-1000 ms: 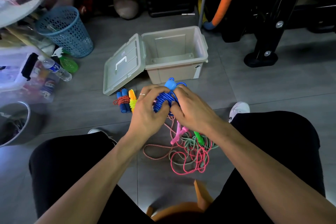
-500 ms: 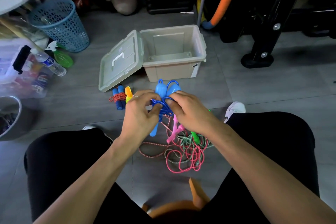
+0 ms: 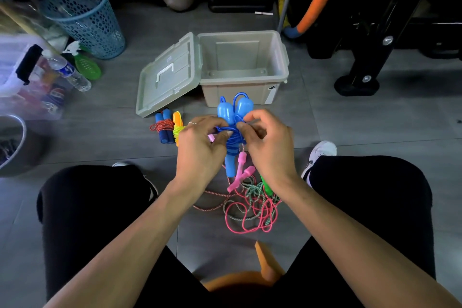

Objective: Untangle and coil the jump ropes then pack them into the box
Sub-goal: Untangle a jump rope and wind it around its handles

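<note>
- Centrally, a blue jump rope [image 3: 233, 130] held up over the floor, just in front of the box [image 3: 243, 67]; two light-blue handles side by side, cord wound round them.
- Left hand [image 3: 200, 150]: fingers curled, pinching the blue cord at the left of the bundle; ring on one finger.
- Right hand [image 3: 268, 142]: thumb and forefinger pinching the cord at the right of the bundle, other fingers curled.
- Box open, beige, nothing visible inside; its lid [image 3: 168, 75] hinged back to the left, leaning down to the floor.
- Already coiled, on the floor just below the lid's front edge: one red rope with dark-blue handles [image 3: 162, 129], and touching it on the right one yellow rope with orange handles [image 3: 178, 129], partly hidden behind the left hand.
- Under the hands, between the knees: a loose tangle of ropes [image 3: 250, 207] — pink cord with pink handles, green-white cord with a green handle, a red-white speckled cord; wrists covering the tangle's upper part, so exact count of ropes there not clear.
- Around: one blue mesh basket [image 3: 85, 17] at upper left, one plastic water bottle [image 3: 68, 72] lying near it, a green spray bottle [image 3: 85, 65] between them, a clear storage bin [image 3: 22, 77] at the left edge.
- Behind the box: an orange foam tube [image 3: 317, 0], black equipment legs at the right.
- Two white shoes, one beside each knee; an orange stool [image 3: 250, 280] underneath.
</note>
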